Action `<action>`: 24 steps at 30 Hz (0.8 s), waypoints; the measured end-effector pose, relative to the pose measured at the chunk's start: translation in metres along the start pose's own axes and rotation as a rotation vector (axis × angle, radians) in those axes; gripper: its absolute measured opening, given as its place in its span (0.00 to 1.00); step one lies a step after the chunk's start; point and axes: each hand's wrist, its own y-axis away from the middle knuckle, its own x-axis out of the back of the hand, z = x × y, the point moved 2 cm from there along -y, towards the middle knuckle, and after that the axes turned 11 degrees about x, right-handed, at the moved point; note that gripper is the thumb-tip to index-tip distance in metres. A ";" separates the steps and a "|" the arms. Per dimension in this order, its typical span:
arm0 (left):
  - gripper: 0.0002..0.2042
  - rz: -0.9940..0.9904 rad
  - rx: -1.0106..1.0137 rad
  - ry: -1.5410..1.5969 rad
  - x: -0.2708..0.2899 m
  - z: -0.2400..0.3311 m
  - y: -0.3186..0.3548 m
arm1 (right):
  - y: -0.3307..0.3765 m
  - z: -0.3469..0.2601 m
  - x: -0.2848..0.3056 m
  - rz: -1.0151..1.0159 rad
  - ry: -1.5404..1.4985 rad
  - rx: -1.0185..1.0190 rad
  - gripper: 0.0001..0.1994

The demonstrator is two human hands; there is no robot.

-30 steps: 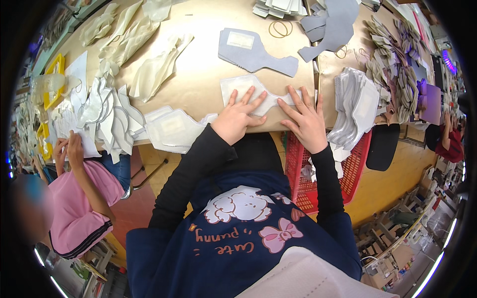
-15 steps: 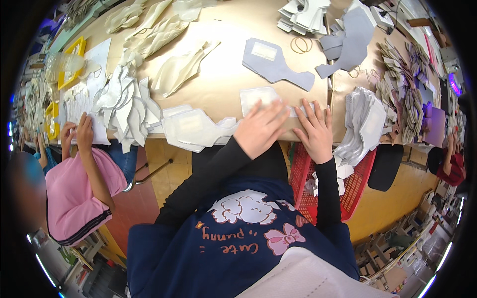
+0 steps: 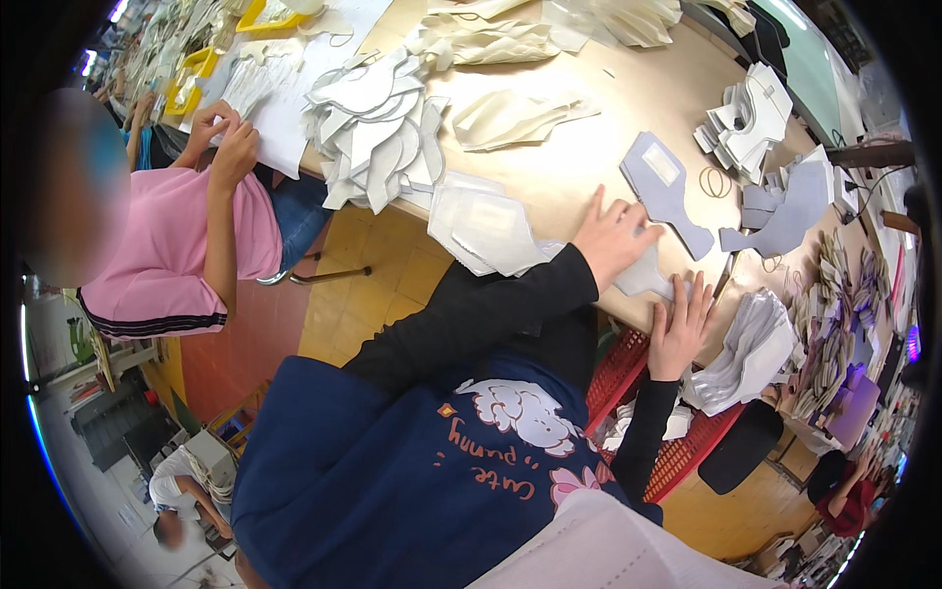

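Note:
A pale cut piece [image 3: 645, 274], wide at one end and narrow at the other, lies flat near the table's front edge. My left hand [image 3: 616, 239] rests over its wide end, fingers loosely spread, hiding most of that end. My right hand [image 3: 681, 332] is flat at the narrow end with its fingers stretched out. Just beyond them lies a grey piece [image 3: 677, 201] of similar shape with a pale label on it. To the left, a small stack of white pieces [image 3: 496, 231] sits along the edge, partly behind my left sleeve.
A loose pile of white pieces [image 3: 378, 123] and cream pieces [image 3: 515, 116] lie farther left. On the right are rubber bands [image 3: 715, 183], grey pieces [image 3: 800, 211] and a white stack [image 3: 748, 351]. A red basket [image 3: 692, 454] stands below the edge. A co-worker in pink [image 3: 186, 236] sits at left.
The whole view has turned, so the table appears tilted. My left hand has come down over the wide end of the pale piece, which showed uncovered before. My right hand stays at its narrow end.

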 end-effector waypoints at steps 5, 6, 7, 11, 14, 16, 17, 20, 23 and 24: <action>0.29 -0.040 -0.278 0.666 0.039 -0.006 0.012 | -0.015 -0.030 0.028 0.317 -0.168 -0.100 0.17; 0.29 -0.005 -0.329 0.744 0.049 -0.012 0.018 | -0.020 -0.043 0.032 0.292 -0.249 -0.091 0.15; 0.28 0.024 -0.292 0.842 0.059 -0.023 0.029 | -0.027 -0.055 0.036 0.287 -0.321 -0.074 0.13; 0.23 0.226 0.213 0.825 0.086 -0.099 0.075 | -0.062 -0.111 0.027 0.159 -0.656 0.006 0.09; 0.27 0.221 0.516 0.491 0.074 -0.146 0.105 | -0.086 -0.154 0.001 0.073 -0.454 0.079 0.17; 0.30 0.220 0.510 0.343 0.056 -0.154 0.121 | -0.092 -0.172 -0.011 0.051 -0.368 0.136 0.21; 0.31 0.295 0.471 0.431 0.048 -0.155 0.128 | -0.093 -0.178 -0.015 0.057 -0.327 0.166 0.24; 0.36 0.332 0.637 0.721 0.026 -0.152 0.143 | -0.087 -0.189 -0.019 -0.027 -0.499 0.196 0.27; 0.45 0.386 0.747 1.054 0.017 -0.153 0.144 | -0.081 -0.190 -0.019 -0.043 -0.617 0.137 0.29; 0.46 0.374 0.760 1.044 0.018 -0.158 0.143 | -0.080 -0.190 -0.020 -0.033 -0.612 0.104 0.30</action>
